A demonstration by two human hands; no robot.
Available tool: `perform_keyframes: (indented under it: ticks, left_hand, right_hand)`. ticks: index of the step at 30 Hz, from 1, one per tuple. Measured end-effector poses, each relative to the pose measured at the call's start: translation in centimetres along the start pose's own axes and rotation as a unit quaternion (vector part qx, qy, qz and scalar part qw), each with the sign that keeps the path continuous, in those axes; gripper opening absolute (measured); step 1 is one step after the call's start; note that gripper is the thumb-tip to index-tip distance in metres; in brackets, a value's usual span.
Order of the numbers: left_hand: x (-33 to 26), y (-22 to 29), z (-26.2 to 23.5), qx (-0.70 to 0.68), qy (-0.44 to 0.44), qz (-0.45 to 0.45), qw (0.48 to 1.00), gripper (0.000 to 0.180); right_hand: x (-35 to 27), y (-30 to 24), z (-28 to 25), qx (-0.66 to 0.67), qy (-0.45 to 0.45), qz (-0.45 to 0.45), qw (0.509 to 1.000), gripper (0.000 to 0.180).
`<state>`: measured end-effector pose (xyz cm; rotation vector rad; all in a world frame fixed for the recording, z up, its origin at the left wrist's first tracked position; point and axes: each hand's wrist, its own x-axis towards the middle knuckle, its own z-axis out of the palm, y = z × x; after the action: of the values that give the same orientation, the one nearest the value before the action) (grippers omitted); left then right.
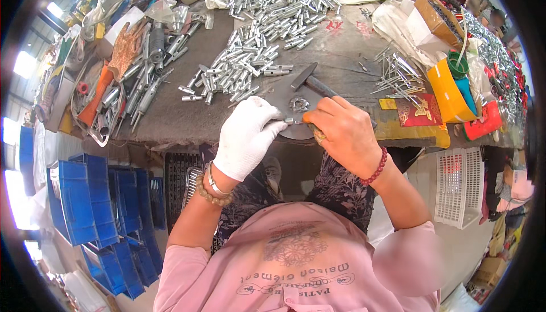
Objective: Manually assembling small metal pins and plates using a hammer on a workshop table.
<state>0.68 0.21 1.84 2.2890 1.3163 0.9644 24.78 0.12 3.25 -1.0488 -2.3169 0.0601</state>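
Note:
My left hand (pixel 247 136), in a white glove, pinches a small silver metal part (pixel 292 121) at the table's front edge. Closed on the part's other end are the thumb and fingers of my bare right hand (pixel 344 133); the fingers hide much of it. Just beyond the part, a toothed round metal piece (pixel 298 104) rests on a dark metal plate (pixel 278 97). A hammer (pixel 305 75) lies behind it, its handle running under my right hand. Loose silver metal tubes (pixel 244 65) spread from near my left hand toward the far side.
Long tools and a stained orange glove (pixel 125 50) crowd the left of the table. Thin metal rods (pixel 398 76), a red packet (pixel 418 110) and a yellow container (pixel 449 90) are on the right. Blue bins (pixel 85 198) stand below left, a white crate (pixel 459 187) below right. Other people sit far right.

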Motion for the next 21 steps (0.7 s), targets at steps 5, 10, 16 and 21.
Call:
perform_keyframes:
  ticks: [5,10,16,21]
  left_hand:
    - [-0.3,-0.2,0.2,-0.031,0.011,-0.005,0.999,0.017]
    - [-0.4,-0.5,0.5,-0.065,0.006,-0.027,0.997,0.018]
    - [-0.1,-0.1,0.5,-0.095,0.006,-0.03,0.995,0.015]
    - [-0.2,0.0,0.4,-0.094,0.006,-0.033,0.995,0.016]
  right_hand:
    - [0.0,0.0,0.1,0.022,-0.004,0.015,1.0,0.018]
    - [0.0,0.5,0.6,0.056,0.011,0.025,0.998,0.017]
    - [0.2,0.7,1.1,0.087,0.019,0.014,0.996,0.017]
    - [0.4,0.4,1.7,0.082,0.018,0.018,0.996,0.017]
